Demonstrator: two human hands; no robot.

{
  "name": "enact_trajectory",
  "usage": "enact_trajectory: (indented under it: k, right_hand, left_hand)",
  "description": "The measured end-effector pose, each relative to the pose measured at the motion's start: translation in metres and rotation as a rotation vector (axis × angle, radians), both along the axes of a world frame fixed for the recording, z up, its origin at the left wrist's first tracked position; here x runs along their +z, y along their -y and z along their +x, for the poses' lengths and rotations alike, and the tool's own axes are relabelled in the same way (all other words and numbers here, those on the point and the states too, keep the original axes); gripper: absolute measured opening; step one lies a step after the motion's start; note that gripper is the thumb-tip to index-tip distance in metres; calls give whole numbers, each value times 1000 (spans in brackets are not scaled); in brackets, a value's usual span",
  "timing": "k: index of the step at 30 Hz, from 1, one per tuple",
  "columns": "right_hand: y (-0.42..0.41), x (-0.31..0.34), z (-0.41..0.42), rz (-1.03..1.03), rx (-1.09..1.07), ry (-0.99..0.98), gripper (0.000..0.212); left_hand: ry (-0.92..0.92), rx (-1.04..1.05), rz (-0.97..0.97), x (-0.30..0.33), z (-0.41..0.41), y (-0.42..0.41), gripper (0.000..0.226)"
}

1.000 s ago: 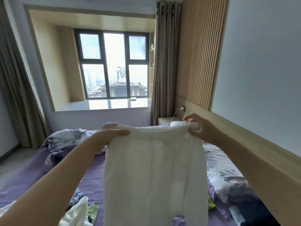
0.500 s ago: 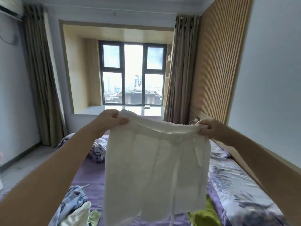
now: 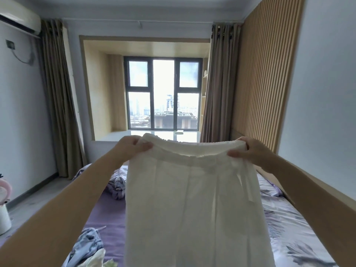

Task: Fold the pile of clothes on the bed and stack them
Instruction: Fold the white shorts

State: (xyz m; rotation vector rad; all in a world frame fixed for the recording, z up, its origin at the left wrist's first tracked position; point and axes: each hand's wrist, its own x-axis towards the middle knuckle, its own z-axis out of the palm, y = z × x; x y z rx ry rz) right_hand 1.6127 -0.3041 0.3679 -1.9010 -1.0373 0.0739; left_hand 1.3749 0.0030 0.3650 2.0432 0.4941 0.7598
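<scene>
- Bed: purple sheet now showing further up than a second ago; the view has lifted toward the window.
- White garment: raised higher than before, hanging full-length by its waistband above the bed. Likely a shake-out before folding; fold not yet begun.
- Crumpled clothes wait at lower left.
- Left hand and right hand: well apart, each pinching a waistband corner, thumbs in front.

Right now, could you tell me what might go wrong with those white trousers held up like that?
The white trousers hang only from pinches at the waistband by the left hand and right hand; a slipping corner could drop them. Lowered blindly, they might land on the crumpled clothes on the bed and crease.
</scene>
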Motion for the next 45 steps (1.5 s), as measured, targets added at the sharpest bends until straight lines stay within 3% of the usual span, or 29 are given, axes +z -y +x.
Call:
enact_trajectory:
  k: [6, 9, 13, 22, 25, 29, 33, 36, 39, 45]
  right_hand:
    - [0, -3, 11, -52, 44, 164, 6]
    - [-5, -13, 12, -113, 18, 226, 6]
    - [-5, -17, 15, -69, 80, 78, 4]
    - [0, -6, 15, -87, -21, 180, 15]
    - [-3, -11, 18, -75, -87, 36, 6]
    - [-12, -19, 9, 37, -101, -284, 10]
    - [-29, -15, -20, 223, 70, -607, 14]
    - [-41, -6, -44, 231, 317, -715, 10]
    - [-47, -1, -60, 112, 467, -526, 21]
    - [-45, -3, -61, 18, 251, 24, 10]
  left_hand:
    - [-5, 88, 9, -6, 9, 2, 34]
    - [-6, 109, -5, -12, 11, 4, 27]
    - [19, 72, -32, -16, 10, 4, 21]
    - [-13, 78, -13, -14, 19, 0, 15]
    - [-88, 140, 107, -15, 24, 7, 37]
    - [-30, 218, 150, -15, 36, 28, 51]
    - [36, 121, -27, -13, 53, 64, 47]
    - [66, -8, -218, -11, 64, 93, 39]
    - [68, -85, -204, -7, 67, 112, 31]
    - [82, -48, -54, -8, 56, 112, 32]
